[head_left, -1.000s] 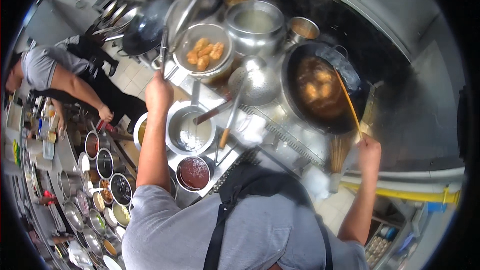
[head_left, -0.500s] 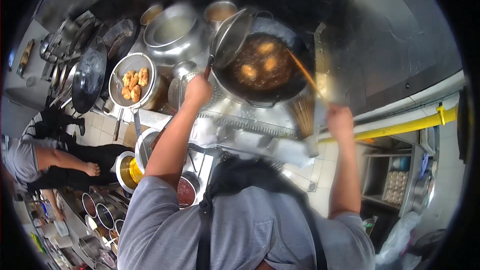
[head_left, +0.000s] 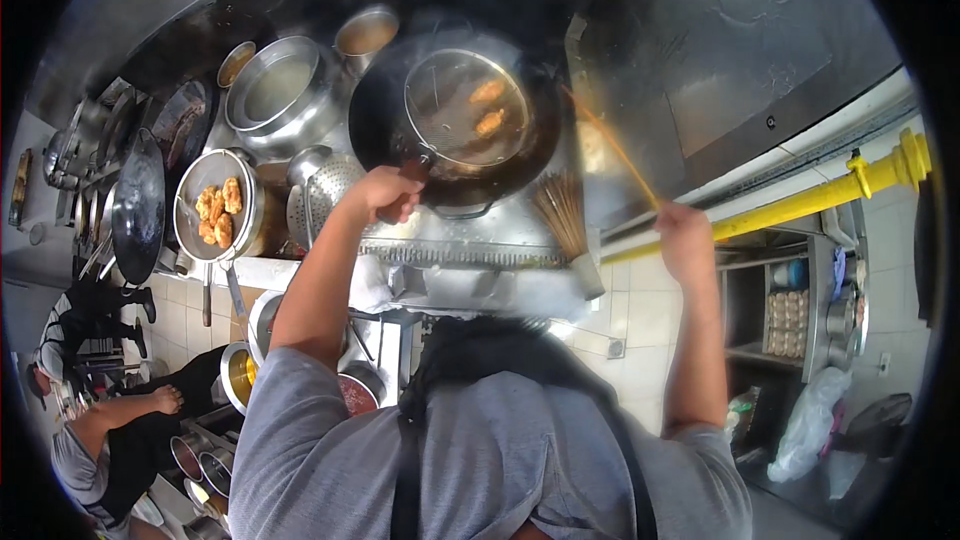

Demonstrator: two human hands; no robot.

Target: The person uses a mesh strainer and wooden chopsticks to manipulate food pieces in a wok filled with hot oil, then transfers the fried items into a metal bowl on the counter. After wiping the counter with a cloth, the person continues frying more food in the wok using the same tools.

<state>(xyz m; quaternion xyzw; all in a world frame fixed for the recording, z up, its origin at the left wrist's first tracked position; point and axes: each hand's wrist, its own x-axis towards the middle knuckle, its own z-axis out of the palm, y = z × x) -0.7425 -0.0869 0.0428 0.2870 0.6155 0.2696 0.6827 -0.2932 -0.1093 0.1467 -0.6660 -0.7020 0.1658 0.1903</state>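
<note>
My left hand [head_left: 388,195] is closed around the dark handle of a round mesh strainer [head_left: 440,130], held over the black wok [head_left: 375,105]. Two golden fried pieces [head_left: 489,105] lie in the right part of the mesh. Beneath it, dark oil partly shows; the mesh hides whether other pieces float there. To the wok's right, my right hand [head_left: 687,240] grips the end of long wooden chopsticks [head_left: 625,160], blurred by motion. Their tips point up and left, near the wok's right rim. A bamboo brush [head_left: 562,215] stands between the wok and my right hand.
Left of the wok, a second strainer [head_left: 190,230] with several fried pieces rests on a pot. Nearby are a perforated ladle [head_left: 330,195] and a large metal pot [head_left: 235,115]. A yellow pipe [head_left: 790,220] runs along the right. A co-worker's arm [head_left: 125,418] shows lower left.
The strainer has come down from tilted at the wok's left rim to flat over the wok, with two pieces in it. The chopsticks' tips have left the oil. The view has shifted.
</note>
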